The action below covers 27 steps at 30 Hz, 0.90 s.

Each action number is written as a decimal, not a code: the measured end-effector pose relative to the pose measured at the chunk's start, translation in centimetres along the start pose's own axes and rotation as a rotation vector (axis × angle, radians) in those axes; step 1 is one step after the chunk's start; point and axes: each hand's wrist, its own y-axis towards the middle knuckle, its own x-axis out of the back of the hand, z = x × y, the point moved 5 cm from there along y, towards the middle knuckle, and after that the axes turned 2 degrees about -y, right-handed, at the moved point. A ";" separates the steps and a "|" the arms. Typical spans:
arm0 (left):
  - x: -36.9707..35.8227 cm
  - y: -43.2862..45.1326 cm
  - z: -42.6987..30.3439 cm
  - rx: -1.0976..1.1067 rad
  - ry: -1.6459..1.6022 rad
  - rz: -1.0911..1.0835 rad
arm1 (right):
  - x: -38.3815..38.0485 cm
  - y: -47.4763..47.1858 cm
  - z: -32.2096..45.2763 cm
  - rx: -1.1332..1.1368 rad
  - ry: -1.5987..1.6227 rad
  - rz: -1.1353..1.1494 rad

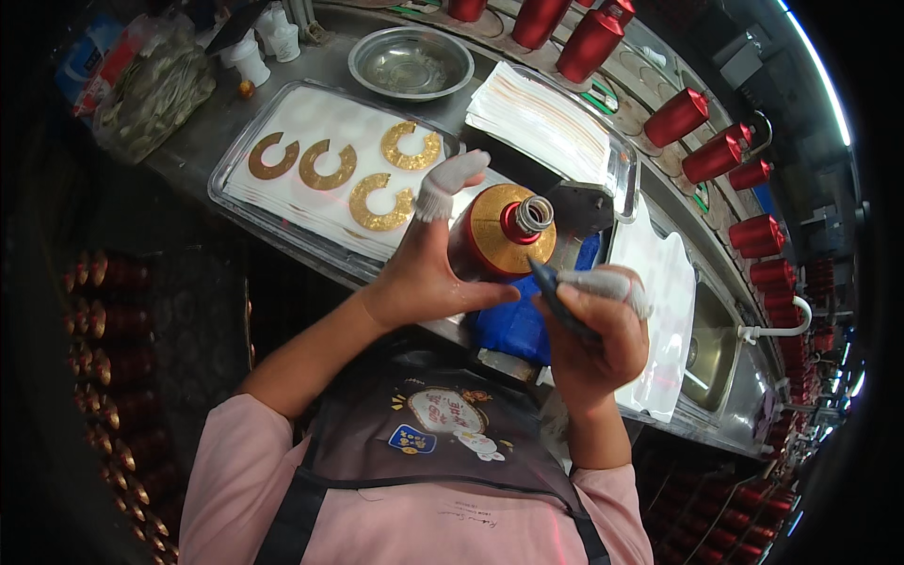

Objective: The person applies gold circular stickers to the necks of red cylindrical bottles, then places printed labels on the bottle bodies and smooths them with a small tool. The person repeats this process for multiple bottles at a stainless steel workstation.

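Note:
My left hand (431,275) grips a red bottle (462,244), tilted with its open threaded neck towards the upper right. A gold ring-shaped decal (498,205) lies around the bottle's shoulder. A white finger cot covers the raised index finger of that hand. In my right hand (600,339) is a dark, pointed hand tool (554,293), its tip at the lower edge of the gold shoulder; whether it touches cannot be told. White cots cover fingers here too. Left of the bottle, several C-shaped gold decals (327,164) lie on white sheets in a metal tray (244,205).
A metal basin (411,63) stands behind the tray, near a stack of white sheets (540,120). Red bottles (674,119) stand along a curved conveyor at the right. A blue pad (512,328) lies below the held bottle; a sink (712,346) is at the right.

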 end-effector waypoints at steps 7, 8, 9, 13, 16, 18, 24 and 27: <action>-0.7 1.3 -0.9 -0.100 0.205 0.035 | -2.2 0.3 0.3 0.074 0.097 0.032; -1.5 0.7 -1.4 -0.121 0.271 -0.060 | -1.5 0.2 0.2 0.027 0.028 -0.080; -2.0 -0.2 -1.9 -0.165 0.338 -0.150 | -1.9 0.0 0.9 0.099 0.038 0.054; -2.1 -2.7 -0.6 -0.070 0.276 -0.195 | -1.7 -1.3 2.3 0.110 0.111 0.149; -2.4 -4.8 1.2 0.029 0.073 -0.087 | -1.5 -2.2 2.6 0.071 -0.009 0.168; -2.9 -5.4 1.6 -0.046 -0.063 -0.002 | -1.6 -2.6 2.9 0.132 0.110 0.243; -2.4 -2.6 -0.4 -0.102 0.230 0.027 | 1.1 -3.7 1.6 -0.112 0.172 0.232; -2.1 0.1 -2.6 0.047 0.070 0.095 | 3.9 -6.1 -0.9 -0.619 0.458 0.006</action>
